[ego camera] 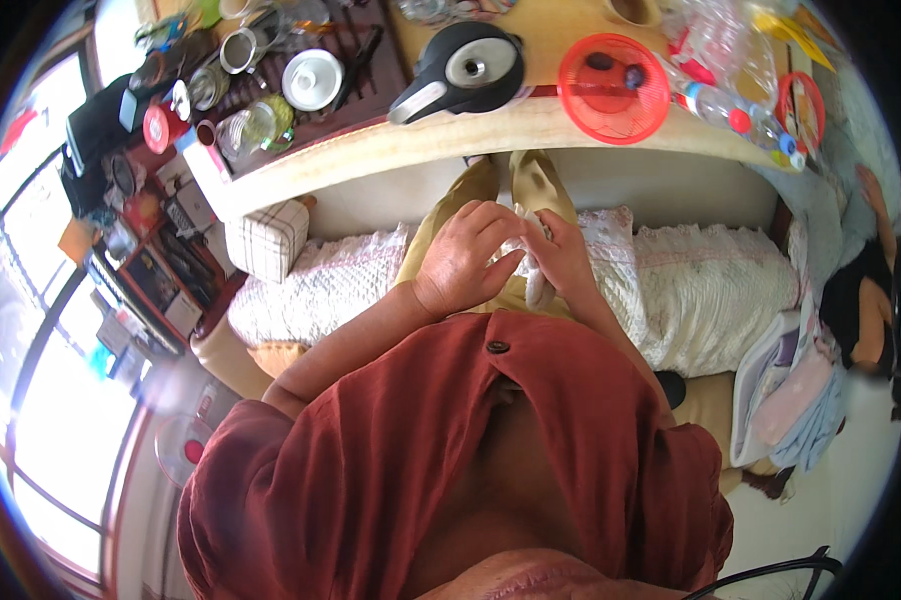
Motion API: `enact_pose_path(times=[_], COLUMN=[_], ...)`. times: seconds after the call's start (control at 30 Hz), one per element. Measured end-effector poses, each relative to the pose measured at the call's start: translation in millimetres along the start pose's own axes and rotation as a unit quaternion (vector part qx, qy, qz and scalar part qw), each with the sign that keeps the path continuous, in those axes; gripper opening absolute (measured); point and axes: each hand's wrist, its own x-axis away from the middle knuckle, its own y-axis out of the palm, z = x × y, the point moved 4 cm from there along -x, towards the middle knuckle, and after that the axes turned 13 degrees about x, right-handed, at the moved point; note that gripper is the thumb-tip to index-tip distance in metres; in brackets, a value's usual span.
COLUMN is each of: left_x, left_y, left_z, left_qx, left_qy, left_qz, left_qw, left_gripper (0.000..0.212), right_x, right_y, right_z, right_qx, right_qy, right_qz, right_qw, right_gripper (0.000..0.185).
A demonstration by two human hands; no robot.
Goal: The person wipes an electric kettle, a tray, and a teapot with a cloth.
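Note:
Both of my hands are together over my lap, below the wooden table (540,124). My left hand (473,251) is bent at the fingers against a small piece of white cloth (540,289); its thumb and fingertips point to the right. On the other side of the cloth is my right hand (559,251), curled around it. Part of the cloth hangs below the hands, and the rest is hidden by the fingers. I cannot tell which fingers pinch it.
On the table stand a black and grey vacuum jug (488,67), a red plastic basket (614,88) with dark fruit, plastic bottles (720,109) and a dark tea tray (300,135) with cups. Around me is a sofa with a quilted cover (713,292). Another person's arm (878,206) shows far right.

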Motion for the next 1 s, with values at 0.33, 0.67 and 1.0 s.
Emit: enact_pose_path(times=[0.33,0.67,1.0], left_x=[52,104,213], left_y=[37,33,0], left_z=[-44,-85,-147], left_qx=[0.052,0.161,0.218], left_qy=[-0.192,-0.193,-0.244], left_qz=[0.105,0.382,0.453], left_qw=[0.974,0.889,0.830], left_gripper=[0.081,0.064,0.028], right_x=[-15,-28,-147], right_y=[29,72,147], right_z=[24,2,-27], right_qx=[-0.059,-0.098,0.379], right_qy=[-0.009,-0.029,-0.247], right_qz=[-0.001,-0.220,0.226], right_qw=[0.998,0.970,0.863], right_gripper=[0.031,0.050,0.062])
